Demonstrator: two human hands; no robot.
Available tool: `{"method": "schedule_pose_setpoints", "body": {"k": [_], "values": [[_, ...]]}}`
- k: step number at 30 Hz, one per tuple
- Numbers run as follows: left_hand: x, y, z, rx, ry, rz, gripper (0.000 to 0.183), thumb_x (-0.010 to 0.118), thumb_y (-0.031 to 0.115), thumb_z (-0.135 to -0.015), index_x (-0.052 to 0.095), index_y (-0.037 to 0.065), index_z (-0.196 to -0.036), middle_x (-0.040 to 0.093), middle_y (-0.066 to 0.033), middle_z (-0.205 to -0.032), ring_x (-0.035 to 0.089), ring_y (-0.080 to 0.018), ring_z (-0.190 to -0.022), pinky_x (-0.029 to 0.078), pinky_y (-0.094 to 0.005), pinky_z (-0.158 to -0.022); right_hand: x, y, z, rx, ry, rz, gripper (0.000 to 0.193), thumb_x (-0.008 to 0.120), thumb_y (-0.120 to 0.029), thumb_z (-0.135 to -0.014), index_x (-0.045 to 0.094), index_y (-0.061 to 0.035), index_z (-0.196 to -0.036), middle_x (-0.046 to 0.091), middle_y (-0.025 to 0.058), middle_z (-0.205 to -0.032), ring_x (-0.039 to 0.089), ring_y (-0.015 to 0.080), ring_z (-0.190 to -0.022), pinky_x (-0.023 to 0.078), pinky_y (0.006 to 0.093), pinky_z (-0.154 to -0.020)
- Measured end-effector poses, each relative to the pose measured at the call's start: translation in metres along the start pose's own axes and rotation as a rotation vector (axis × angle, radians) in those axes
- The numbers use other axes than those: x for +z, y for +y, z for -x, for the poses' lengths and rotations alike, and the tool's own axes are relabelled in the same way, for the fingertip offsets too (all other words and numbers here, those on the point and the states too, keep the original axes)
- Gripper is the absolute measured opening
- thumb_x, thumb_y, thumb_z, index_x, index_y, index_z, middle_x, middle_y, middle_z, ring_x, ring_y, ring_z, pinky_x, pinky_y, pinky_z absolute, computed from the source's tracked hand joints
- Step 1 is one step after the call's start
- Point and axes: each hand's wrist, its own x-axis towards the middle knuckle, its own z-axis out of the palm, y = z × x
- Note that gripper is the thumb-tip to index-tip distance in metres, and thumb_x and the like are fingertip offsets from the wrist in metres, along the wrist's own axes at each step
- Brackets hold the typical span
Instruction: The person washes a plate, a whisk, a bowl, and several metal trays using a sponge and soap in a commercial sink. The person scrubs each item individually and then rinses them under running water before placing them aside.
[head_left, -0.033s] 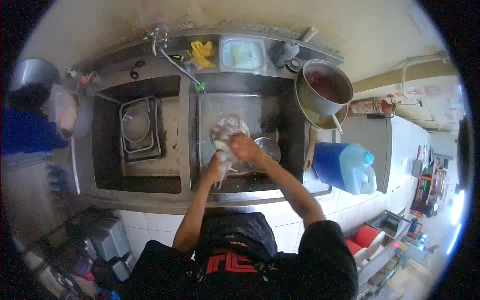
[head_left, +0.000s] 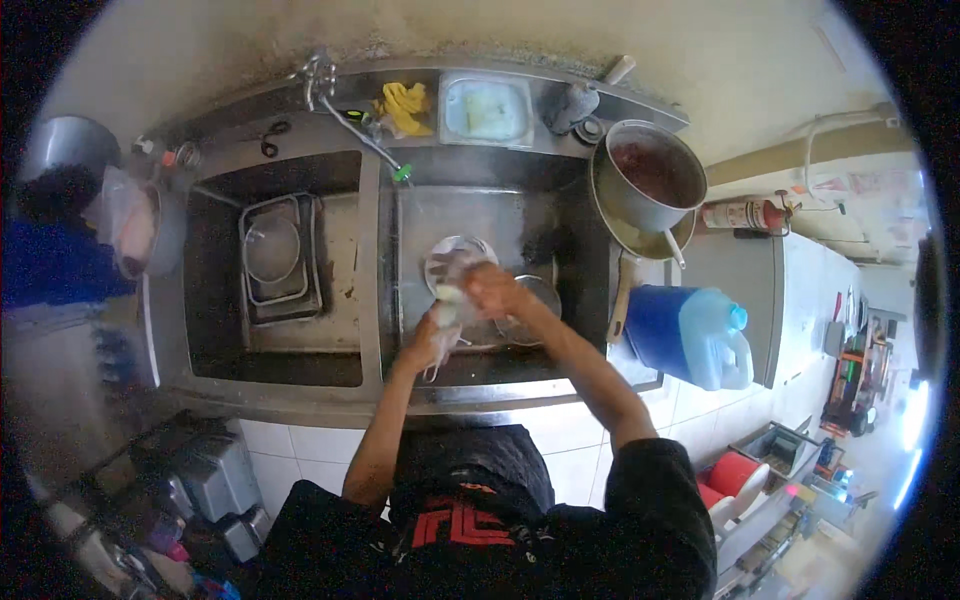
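Over the right sink basin (head_left: 410,330), my left hand (head_left: 428,342) is closed around something wet and soapy. Thin pale strands hang below that hand, too blurred to name. My right hand (head_left: 490,290) is closed just beside it, higher and to the right, smeared by motion. Between the two hands shows a pale, greenish-white soapy lump (head_left: 449,294); its kind is unclear. Just beyond the hands lies a round metal bowl (head_left: 470,243), partly covered by them. A second round metal vessel (head_left: 543,296) rests in the basin to the right, partly behind my right hand and wrist.
A faucet (head_left: 355,130) with a green tip reaches over the basin. Rectangular trays (head_left: 248,275) lie in the left basin. Behind stand a yellow cloth (head_left: 404,108) and a soapy tub (head_left: 450,125). At right are a large pot (head_left: 655,215) and a blue jug (head_left: 705,340).
My right hand has shifted slightly right and up. More of the round bowl's rim shows, and the strands under my left hand have swung a little.
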Motion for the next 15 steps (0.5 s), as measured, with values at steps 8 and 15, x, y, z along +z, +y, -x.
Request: {"method": "schedule_pose_setpoints", "body": {"k": [8,15], "values": [[-0.011,0.032,0.036,-0.158,-0.134,0.191,0.045,0.056,0.014,-0.082,0.039,0.007,-0.123,0.046,-0.0010,-0.058,0.043,-0.0111,-0.040,0.034,-0.0272,-0.030,-0.035,0.008,-0.006,-0.067,-0.031,-0.049,0.028,0.059,-0.027,-0.063,0.060,-0.0047,-0.079,0.059,0.0144,-0.062,0.060,0.0305,-0.062,0.048,0.0418,-0.060],[-0.015,0.032,0.038,-0.170,-0.051,0.150,0.045,0.059,0.021,-0.083,0.040,0.008,-0.122,0.046,-0.0011,-0.062,0.042,-0.0101,-0.040,0.034,-0.0257,-0.031,-0.038,0.009,-0.017,0.121,0.174,-0.451,0.038,0.054,-0.031,-0.077,0.060,0.0004,-0.098,0.064,0.0155,-0.088,0.062,0.0301,-0.083,0.050,0.0390,-0.073]]}}
